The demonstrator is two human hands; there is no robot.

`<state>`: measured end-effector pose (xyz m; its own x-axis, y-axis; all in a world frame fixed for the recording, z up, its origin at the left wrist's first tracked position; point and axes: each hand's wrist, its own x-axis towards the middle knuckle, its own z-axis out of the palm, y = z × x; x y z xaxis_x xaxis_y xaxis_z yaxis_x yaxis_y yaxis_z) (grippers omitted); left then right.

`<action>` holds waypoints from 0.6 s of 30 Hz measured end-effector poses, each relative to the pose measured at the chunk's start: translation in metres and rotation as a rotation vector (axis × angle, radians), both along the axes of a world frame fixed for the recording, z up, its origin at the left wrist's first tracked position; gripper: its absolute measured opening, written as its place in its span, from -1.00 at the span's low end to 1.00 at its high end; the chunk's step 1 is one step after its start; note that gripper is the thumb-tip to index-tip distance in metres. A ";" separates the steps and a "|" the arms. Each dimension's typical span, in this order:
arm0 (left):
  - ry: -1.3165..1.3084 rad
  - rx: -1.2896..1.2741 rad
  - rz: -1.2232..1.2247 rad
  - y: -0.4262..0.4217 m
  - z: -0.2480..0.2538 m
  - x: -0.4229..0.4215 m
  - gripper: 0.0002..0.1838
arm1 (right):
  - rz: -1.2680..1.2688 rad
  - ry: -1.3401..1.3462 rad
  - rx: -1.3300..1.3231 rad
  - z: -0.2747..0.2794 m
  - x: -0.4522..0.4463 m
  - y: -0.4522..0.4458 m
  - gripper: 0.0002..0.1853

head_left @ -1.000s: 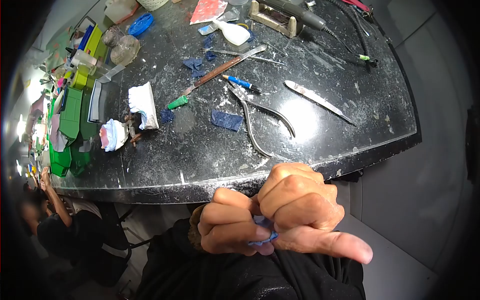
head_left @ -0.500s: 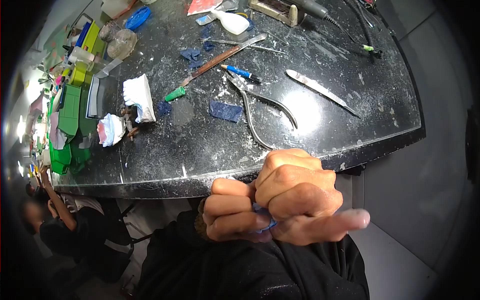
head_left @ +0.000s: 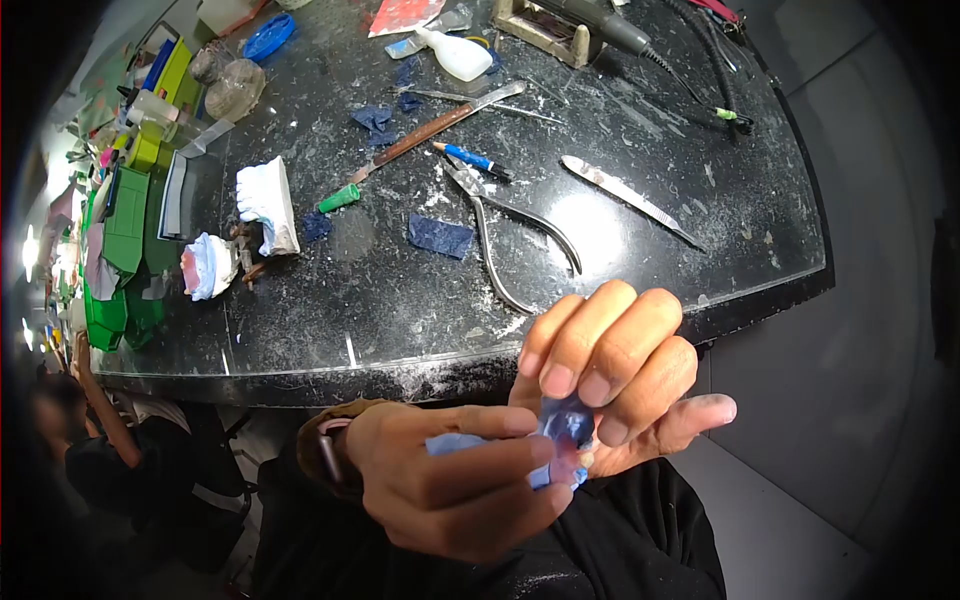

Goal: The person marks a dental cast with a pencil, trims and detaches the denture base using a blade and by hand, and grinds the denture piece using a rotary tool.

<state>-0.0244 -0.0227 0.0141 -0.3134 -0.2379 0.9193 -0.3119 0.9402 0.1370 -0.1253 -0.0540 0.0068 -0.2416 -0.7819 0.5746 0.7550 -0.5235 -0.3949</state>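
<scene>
A small blue dental cast (head_left: 570, 472) with a pinkish part and a pale, tooth-like bit is held between both hands in front of my lap. Much of it is hidden by fingers. My left hand (head_left: 455, 485), back upward, closes on it from the left; light blue also shows between its fingers. My right hand (head_left: 630, 375) curls its fingers over the cast's upper right side, thumb stretched out to the right. A dark blue, shiny patch lies under the right fingertips; I cannot tell whether it is a separate piece. Wire-bending pliers (head_left: 485, 205) lie just beyond my hands.
On the black bench lie a scalpel handle (head_left: 630, 200), a blue pencil (head_left: 470, 158), a wooden-handled knife (head_left: 430, 130) and blue sandpaper scraps (head_left: 440, 236). White dental casts (head_left: 265, 205) stand left, near green bins (head_left: 122, 225). A handpiece (head_left: 600, 25) rests at the back. Another person sits far left.
My left hand has turned back upward and come forward over the cast. My right hand has turned and its fist has loosened, so the fingertips and more of the blue cast show.
</scene>
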 end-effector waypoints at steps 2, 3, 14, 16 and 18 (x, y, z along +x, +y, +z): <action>0.015 -0.056 0.015 -0.002 -0.001 -0.002 -0.79 | 0.013 -0.025 0.016 0.001 0.001 0.001 -0.39; 0.032 -0.069 0.026 -0.003 -0.002 -0.004 -0.79 | 0.014 -0.036 0.026 0.002 0.001 0.002 -0.40; 0.198 -0.155 0.130 -0.001 -0.011 -0.015 -0.79 | -0.013 -0.141 -0.017 0.001 0.006 0.002 -0.50; 0.178 -0.138 0.110 0.001 -0.011 -0.014 -0.77 | -0.015 -0.150 -0.028 0.002 0.006 0.002 -0.53; 0.041 -0.095 0.066 0.003 -0.008 -0.001 -0.72 | -0.029 -0.165 -0.014 0.002 0.008 0.003 -0.54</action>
